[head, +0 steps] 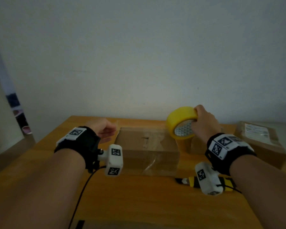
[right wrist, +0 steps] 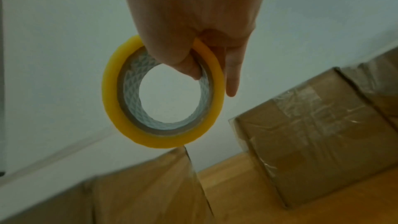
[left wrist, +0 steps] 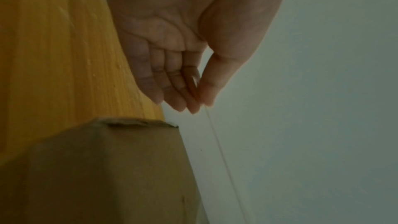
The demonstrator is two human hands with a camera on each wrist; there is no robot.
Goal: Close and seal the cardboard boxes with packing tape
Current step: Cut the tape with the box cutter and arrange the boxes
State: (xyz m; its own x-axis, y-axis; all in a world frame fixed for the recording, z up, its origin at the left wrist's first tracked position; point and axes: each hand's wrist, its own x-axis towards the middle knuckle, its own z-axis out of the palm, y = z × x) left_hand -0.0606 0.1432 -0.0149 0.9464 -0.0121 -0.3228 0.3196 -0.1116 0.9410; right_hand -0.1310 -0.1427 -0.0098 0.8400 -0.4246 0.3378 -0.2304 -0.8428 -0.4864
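Note:
A brown cardboard box (head: pixel 139 146) (left wrist: pixel 107 168) lies flat in the middle of the wooden table (head: pixel 139 204), with old clear tape on its top. Above the box's right end, my right hand (head: pixel 203 124) (right wrist: pixel 193 54) grips a yellow packing tape roll (head: pixel 177 119) (right wrist: pixel 120 108), thumb inside the core. A pulled-out tape strip (head: pixel 183 146) (right wrist: pixel 172 185) hangs from the roll over the box. My left hand (head: pixel 104 129) (left wrist: pixel 200 98) hovers at the box's far left corner. Its thumb and forefinger pinch a thin strip of tape (left wrist: pixel 217 142), seen edge-on.
A second cardboard box (head: pixel 261 146) (right wrist: pixel 312 142), wrapped in clear tape and bearing a white label, sits at the table's right end. A yellow and black utility knife (head: pixel 192 181) lies near the front, partly under my right wrist. A pale wall stands close behind the table.

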